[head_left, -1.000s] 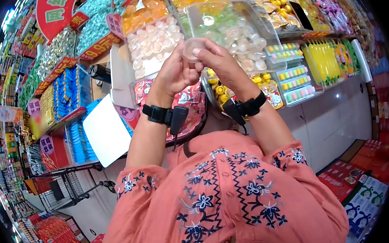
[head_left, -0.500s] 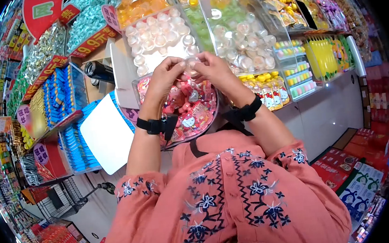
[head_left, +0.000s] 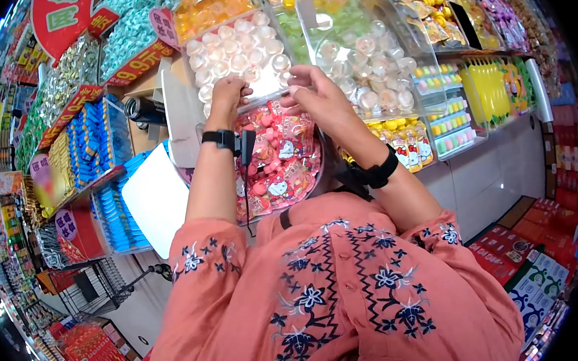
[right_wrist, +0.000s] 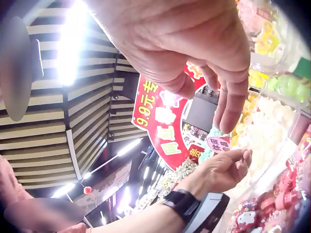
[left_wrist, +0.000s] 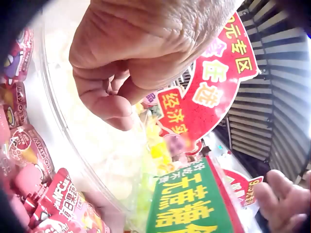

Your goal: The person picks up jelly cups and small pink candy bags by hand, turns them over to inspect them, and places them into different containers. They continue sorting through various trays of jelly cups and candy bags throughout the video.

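Observation:
My left hand hovers at the front left of a clear tray of pale jelly cups, its fingers loosely curled. Nothing shows between thumb and fingers of that left hand in the left wrist view. To its right, my right hand is over the tray's front right corner, fingers spread and slightly bent. The right wrist view shows the right hand holding nothing. One jelly cup with a darker middle lies in the tray between the hands.
Pink candy packets fill a round container in front of me. On the right, a clear lid covers more cups. A black flask and blue-wrapped sweets are on the left. A shopping cart stands at lower left.
Both hands held a clear jelly cup together before; now they have let it go and moved apart, left hand leftward, right hand rightward. A cup has appeared at the tray's front.

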`<state>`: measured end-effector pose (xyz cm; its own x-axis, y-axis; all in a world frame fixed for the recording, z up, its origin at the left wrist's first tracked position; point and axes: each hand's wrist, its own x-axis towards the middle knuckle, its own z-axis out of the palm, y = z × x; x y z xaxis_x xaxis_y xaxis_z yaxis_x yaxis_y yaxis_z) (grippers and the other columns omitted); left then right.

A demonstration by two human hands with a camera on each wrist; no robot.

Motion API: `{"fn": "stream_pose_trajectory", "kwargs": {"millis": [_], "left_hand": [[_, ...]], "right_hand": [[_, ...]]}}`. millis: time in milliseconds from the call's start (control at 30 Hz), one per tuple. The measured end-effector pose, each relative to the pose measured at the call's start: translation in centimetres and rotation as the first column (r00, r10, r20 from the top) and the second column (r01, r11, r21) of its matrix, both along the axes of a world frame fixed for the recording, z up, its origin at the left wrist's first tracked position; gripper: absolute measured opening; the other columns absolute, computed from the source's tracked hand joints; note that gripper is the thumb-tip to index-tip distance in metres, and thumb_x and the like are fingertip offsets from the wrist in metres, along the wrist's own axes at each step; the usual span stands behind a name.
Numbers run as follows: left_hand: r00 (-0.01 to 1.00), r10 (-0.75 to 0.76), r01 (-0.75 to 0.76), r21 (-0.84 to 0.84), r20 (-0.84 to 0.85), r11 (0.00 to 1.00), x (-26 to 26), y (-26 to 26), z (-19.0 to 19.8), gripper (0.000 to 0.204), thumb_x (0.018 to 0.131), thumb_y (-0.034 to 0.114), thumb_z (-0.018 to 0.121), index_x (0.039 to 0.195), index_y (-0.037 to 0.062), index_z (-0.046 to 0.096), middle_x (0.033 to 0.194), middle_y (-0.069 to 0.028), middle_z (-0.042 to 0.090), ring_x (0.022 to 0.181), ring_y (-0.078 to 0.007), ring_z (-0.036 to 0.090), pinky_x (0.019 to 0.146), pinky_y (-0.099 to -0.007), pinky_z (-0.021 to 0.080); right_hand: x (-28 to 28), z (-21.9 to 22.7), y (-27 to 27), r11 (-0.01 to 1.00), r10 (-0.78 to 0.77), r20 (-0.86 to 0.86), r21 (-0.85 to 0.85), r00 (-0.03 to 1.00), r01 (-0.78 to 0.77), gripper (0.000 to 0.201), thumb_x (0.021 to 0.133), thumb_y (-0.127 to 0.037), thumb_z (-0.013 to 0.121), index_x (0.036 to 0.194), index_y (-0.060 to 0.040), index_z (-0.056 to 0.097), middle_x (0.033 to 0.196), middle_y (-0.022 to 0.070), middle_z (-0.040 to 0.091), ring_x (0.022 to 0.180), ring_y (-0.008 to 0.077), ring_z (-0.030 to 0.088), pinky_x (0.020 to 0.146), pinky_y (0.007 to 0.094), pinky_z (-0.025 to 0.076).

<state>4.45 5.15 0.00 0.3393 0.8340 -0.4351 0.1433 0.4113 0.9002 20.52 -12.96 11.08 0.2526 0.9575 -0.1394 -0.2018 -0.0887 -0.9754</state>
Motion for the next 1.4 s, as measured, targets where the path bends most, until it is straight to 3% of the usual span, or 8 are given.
{"fn": "stream_pose_trajectory", "kwargs": {"millis": [233, 367, 567, 667, 867, 1067, 1167, 1400], "left_hand": [[0.942, -0.055, 0.053, -0.014, -0.331, 0.998, 2.9, 2.7, -3.5, 0.016, 0.081, 0.005, 0.054, 0.071, -0.0031, 0.064, 0.062, -0.0164, 0.065, 0.037, -0.0189, 0.049, 0.035, -0.0336, 0.035], [0.903, -0.064, 0.07, -0.003, -0.425, 0.998, 3.6, 3.5, -5.0, 0.013, 0.079, 0.008, 0.058, 0.072, -0.0015, 0.064, 0.062, -0.013, 0.065, 0.038, -0.0168, 0.048, 0.035, -0.0316, 0.034], [0.917, -0.025, 0.04, 0.03, -0.397, 0.999, 4.1, 3.4, -6.5, 0.013, 0.082, 0.004, 0.056, 0.072, -0.0025, 0.063, 0.064, -0.0137, 0.066, 0.042, -0.017, 0.054, 0.035, -0.0315, 0.034], [0.902, 0.015, 0.0, 0.034, -0.432, 0.999, 4.3, 3.5, -7.3, 0.022, 0.081, 0.006, 0.054, 0.063, -0.0002, 0.065, 0.059, -0.0123, 0.067, 0.043, -0.0188, 0.054, 0.042, -0.0353, 0.04], [0.914, -0.02, 0.019, -0.006, -0.404, 1.0, 4.2, 3.5, -6.9, 0.013, 0.084, 0.005, 0.056, 0.076, -0.003, 0.063, 0.065, -0.0145, 0.067, 0.046, -0.0185, 0.059, 0.036, -0.0324, 0.035], [0.923, -0.014, 0.011, -0.011, -0.385, 1.0, 4.2, 4.0, -8.2, 0.013, 0.085, 0.005, 0.057, 0.079, -0.0031, 0.064, 0.07, -0.0152, 0.069, 0.049, -0.0191, 0.062, 0.039, -0.0321, 0.039], [0.917, -0.031, 0.047, 0.031, -0.398, 0.998, 4.1, 3.9, -8.7, 0.023, 0.086, 0.01, 0.052, 0.072, -0.0005, 0.067, 0.062, -0.0114, 0.069, 0.043, -0.016, 0.055, 0.041, -0.0328, 0.041], [0.887, -0.127, 0.152, 0.021, -0.443, 0.988, 4.2, 3.5, -6.9, 0.019, 0.088, 0.008, 0.053, 0.077, -0.0014, 0.067, 0.07, -0.0129, 0.07, 0.053, -0.0184, 0.065, 0.042, -0.0313, 0.042]], "right_hand": [[2.0, 1.6, -1.4, 1.0, 0.007, 0.012, -0.001, 1.0, -0.007, 0.042, 0.095, -0.014, 0.054, 0.131, 0.0044, 0.043, 0.115, 0.0155, 0.054, 0.091, 0.0172, 0.065, 0.076, 0.0299, 0.056], [2.9, 1.6, -1.9, 0.999, 0.017, 0.009, -0.031, 1.0, -0.017, 0.041, 0.096, -0.017, 0.054, 0.13, 0.0043, 0.044, 0.112, 0.0141, 0.055, 0.089, 0.0163, 0.065, 0.075, 0.0291, 0.055], [3.7, 1.1, -2.1, 0.998, 0.015, 0.009, -0.054, 1.0, -0.015, 0.04, 0.096, -0.018, 0.054, 0.128, 0.0045, 0.045, 0.11, 0.0137, 0.058, 0.088, 0.016, 0.065, 0.072, 0.0288, 0.054], [3.8, 1.1, -2.2, 0.998, 0.019, 0.0, -0.066, 1.0, -0.019, 0.04, 0.096, -0.018, 0.053, 0.128, 0.0043, 0.045, 0.109, 0.0138, 0.059, 0.087, 0.0162, 0.066, 0.071, 0.0288, 0.054], [3.9, 0.1, -2.1, 0.998, 0.036, 0.003, -0.057, 0.999, -0.036, 0.039, 0.096, -0.018, 0.053, 0.128, 0.0027, 0.046, 0.108, 0.0137, 0.059, 0.086, 0.0164, 0.067, 0.071, 0.0291, 0.054], [3.9, 0.1, -2.1, 0.997, 0.049, 0.012, -0.054, 0.999, -0.048, 0.039, 0.096, -0.018, 0.053, 0.128, 0.0025, 0.046, 0.108, 0.0137, 0.059, 0.087, 0.0167, 0.067, 0.07, 0.0288, 0.055], [3.8, 0.2, -2.1, 0.997, 0.044, 0.004, -0.061, 0.999, -0.044, 0.039, 0.096, -0.018, 0.054, 0.128, 0.0026, 0.046, 0.106, 0.0133, 0.06, 0.085, 0.0168, 0.067, 0.069, 0.029, 0.055], [4.7, 0.2, -2.5, 0.997, 0.03, -0.012, -0.075, 0.999, -0.031, 0.038, 0.096, -0.018, 0.054, 0.127, 0.003, 0.047, 0.102, 0.012, 0.062, 0.083, 0.0172, 0.067, 0.068, 0.0297, 0.056]]}}
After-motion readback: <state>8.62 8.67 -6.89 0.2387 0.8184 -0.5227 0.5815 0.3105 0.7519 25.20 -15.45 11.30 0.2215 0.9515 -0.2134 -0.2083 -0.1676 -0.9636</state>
